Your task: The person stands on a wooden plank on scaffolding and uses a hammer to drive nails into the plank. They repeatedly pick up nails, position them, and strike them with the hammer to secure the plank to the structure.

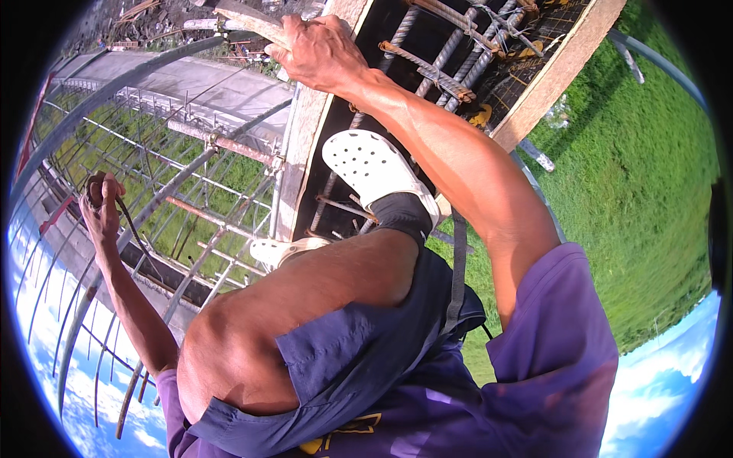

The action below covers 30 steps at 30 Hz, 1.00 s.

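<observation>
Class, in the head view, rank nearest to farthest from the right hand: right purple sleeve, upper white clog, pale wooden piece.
From the right hand:
1. Pale wooden piece: against the hand, leftward.
2. Upper white clog: below the hand.
3. Right purple sleeve: lower right.

No text, label, number or sign was legible. The purple T-shirt (550, 328) bore a yellow print (312, 445) near the lower edge of the view; its characters, if any, could not be resolved. A yellow patch (480, 116) beside the steel rebar (447, 53) showed no readable marking.
</observation>
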Each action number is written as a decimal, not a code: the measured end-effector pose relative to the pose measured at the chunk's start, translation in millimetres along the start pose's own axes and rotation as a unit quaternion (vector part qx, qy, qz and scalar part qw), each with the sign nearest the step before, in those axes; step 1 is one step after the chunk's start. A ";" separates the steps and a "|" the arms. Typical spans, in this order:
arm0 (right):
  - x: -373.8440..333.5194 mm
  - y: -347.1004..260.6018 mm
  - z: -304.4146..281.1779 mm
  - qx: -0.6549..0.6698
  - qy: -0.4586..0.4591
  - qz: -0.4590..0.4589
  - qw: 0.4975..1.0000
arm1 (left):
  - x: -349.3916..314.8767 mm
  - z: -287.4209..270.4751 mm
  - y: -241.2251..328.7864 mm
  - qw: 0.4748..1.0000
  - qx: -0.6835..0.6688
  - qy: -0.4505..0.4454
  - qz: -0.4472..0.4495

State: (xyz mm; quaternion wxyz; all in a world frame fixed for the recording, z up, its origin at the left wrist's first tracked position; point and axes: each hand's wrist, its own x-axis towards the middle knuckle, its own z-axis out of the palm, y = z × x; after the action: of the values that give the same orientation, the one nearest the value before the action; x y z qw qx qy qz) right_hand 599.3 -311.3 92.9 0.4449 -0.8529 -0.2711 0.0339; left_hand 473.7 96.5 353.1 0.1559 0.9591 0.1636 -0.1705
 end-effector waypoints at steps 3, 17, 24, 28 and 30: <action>1.8 -1.2 -1.8 0.010 -0.057 0.036 0.998 | -7.3 4.0 -3.8 0.989 0.147 -0.029 -0.014; 6.5 -14.1 -18.4 0.047 -0.099 0.090 0.990 | -135.2 -53.9 -36.9 0.984 0.150 0.096 -0.005; 9.1 -24.8 -22.7 0.031 -0.151 0.136 0.979 | -260.0 -30.4 -43.2 0.913 0.088 0.341 -0.205; 5.2 -21.2 -20.0 0.032 -0.137 0.123 0.982 | -312.9 18.4 -37.2 0.873 0.011 0.379 -0.306; 3.5 -19.4 -19.0 0.007 -0.151 0.126 0.980 | -342.2 38.2 -30.0 0.855 -0.045 0.371 -0.359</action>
State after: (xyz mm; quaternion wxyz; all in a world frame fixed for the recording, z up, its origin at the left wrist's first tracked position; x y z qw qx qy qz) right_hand 599.5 -314.8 120.1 0.3975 -0.8620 -0.2249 0.2199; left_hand 148.1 20.7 441.0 0.0543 0.8177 0.5499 0.1611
